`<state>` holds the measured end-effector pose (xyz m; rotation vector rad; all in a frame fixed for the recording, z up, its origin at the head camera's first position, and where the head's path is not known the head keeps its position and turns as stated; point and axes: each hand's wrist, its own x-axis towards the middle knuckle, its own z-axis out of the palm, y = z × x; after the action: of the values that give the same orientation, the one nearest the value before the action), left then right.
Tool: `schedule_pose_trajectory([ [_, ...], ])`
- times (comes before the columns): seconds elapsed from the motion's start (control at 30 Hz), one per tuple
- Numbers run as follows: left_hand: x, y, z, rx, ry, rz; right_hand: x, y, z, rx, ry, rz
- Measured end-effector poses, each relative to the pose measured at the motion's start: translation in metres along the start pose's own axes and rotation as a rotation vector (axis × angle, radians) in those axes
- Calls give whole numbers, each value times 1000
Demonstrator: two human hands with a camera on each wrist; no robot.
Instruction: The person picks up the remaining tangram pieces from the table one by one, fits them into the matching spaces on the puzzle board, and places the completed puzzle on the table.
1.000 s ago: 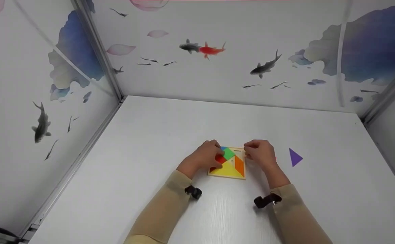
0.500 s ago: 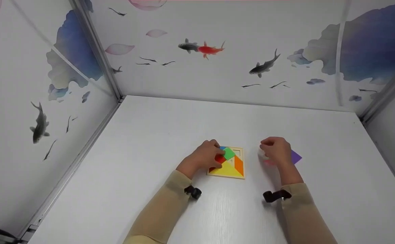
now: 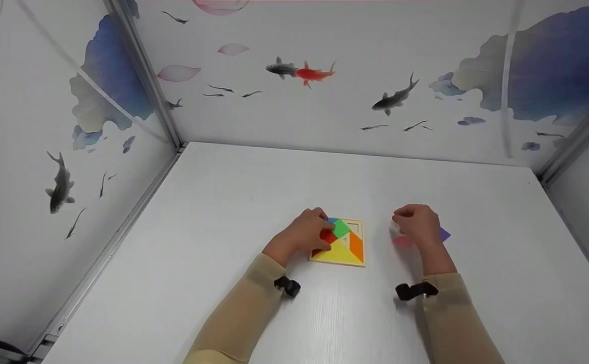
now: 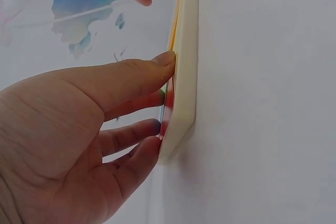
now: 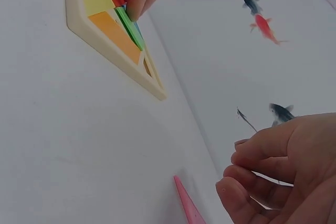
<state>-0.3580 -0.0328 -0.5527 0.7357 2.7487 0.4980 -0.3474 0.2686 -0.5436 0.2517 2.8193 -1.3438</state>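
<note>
Flat, pointed pink piece [image 5: 191, 208] lay on the white table [image 3: 274, 182] near the loosely curled, empty right hand [image 3: 418, 225]; probably light, stiff, best edge-pinched. Left hand [image 3: 302, 232] touched the pale wooden tray [image 4: 186, 77].

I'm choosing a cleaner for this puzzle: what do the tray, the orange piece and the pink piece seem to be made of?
The tray looks like matte wood: pale cream-tan without clear shine, though no grain is readable. The orange piece and pink piece look smooth and low-gloss, each one even colour: painted wood or plastic, I can't tell.
</note>
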Motion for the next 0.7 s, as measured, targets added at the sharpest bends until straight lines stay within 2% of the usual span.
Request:
schedule_pose_trajectory([
  [0.43,1,-1,0,-12,-1,2,1,7,-6,-95,1,-6],
  [0.7,4,-4,1,12,11,38,1,7,-9,-162,-36,51],
])
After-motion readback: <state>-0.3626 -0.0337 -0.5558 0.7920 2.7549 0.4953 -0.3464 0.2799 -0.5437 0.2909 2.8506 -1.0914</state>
